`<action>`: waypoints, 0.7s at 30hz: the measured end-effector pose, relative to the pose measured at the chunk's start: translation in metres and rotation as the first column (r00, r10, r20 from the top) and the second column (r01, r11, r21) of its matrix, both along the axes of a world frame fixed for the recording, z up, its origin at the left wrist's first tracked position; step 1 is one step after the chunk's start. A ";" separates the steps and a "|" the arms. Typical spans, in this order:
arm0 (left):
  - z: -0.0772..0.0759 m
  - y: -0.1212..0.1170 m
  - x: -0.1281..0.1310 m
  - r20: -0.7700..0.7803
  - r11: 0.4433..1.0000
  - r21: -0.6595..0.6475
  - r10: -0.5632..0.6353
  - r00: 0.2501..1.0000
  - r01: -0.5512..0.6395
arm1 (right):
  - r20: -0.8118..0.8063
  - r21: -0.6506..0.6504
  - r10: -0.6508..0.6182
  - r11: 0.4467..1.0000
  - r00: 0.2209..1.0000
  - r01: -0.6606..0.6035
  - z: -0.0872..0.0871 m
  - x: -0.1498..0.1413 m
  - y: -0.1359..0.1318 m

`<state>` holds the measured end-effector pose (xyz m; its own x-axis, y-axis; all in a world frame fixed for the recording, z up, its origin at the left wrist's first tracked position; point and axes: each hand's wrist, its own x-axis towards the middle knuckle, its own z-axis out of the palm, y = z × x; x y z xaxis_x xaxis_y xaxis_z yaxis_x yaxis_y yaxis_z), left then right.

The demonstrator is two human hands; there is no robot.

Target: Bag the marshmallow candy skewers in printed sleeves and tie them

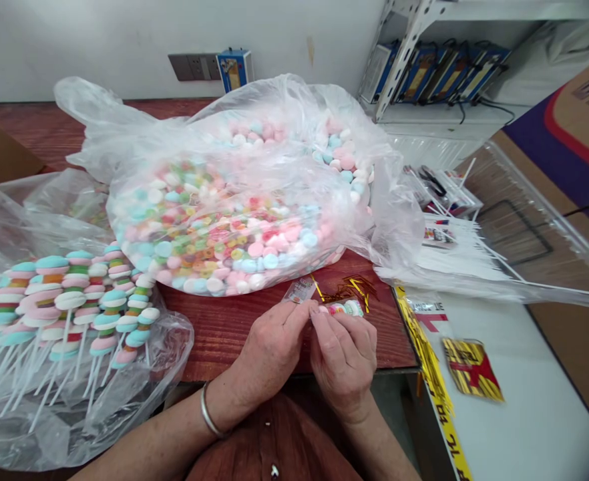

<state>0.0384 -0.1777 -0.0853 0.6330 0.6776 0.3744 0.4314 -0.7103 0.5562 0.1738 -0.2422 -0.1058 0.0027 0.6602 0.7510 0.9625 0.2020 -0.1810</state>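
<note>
My left hand and my right hand meet fingertip to fingertip above the table's front edge. Under the curled fingers of my right hand lies a bagged candy skewer, its pastel pieces showing through clear plastic. The thumb and forefinger of my left hand pinch at its gathered end, where a clear plastic flap sticks out beyond the knuckles. A thin gold strip rises close to the fingertips; whether they grip it is hidden. Loose gold twist ties lie just past my hands.
A large clear bag of mixed candies fills the table's middle. Finished candy skewers with white sticks lie on plastic at left. At right are white sticks, a bundle of gold ties, a red-and-yellow packet and a cardboard box.
</note>
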 end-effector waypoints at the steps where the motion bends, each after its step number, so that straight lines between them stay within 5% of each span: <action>1: 0.000 0.000 0.000 0.015 1.000 -0.022 0.009 1.000 -0.008 | -0.005 0.001 0.014 1.000 1.000 -0.014 0.000 -0.001 0.001; 5: -0.001 0.003 0.002 0.004 0.998 -0.022 0.057 0.998 -0.057 | -0.183 -0.011 0.021 1.000 0.983 -0.023 -0.002 -0.003 0.002; 10: -0.005 0.005 0.002 -0.006 0.998 -0.015 0.067 0.998 -0.067 | -0.579 -0.110 -0.027 0.993 0.815 -0.046 -0.002 -0.004 -0.005; 16: -0.015 0.010 -0.001 0.056 0.982 -0.164 0.110 0.992 -0.099 | -0.674 -0.115 -0.169 0.986 0.719 0.125 0.007 0.015 -0.013; 21: -0.014 0.009 0.000 0.043 0.972 -0.218 0.095 0.995 -0.084 | -0.327 -0.158 -0.224 0.971 0.918 0.180 0.015 0.047 -0.006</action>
<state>0.0385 -0.1684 -0.0993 0.5493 0.7990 0.2446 0.4538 -0.5310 0.7156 0.2205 -0.2479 -0.0912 0.3862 0.7053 0.5944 0.8564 -0.0349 -0.5151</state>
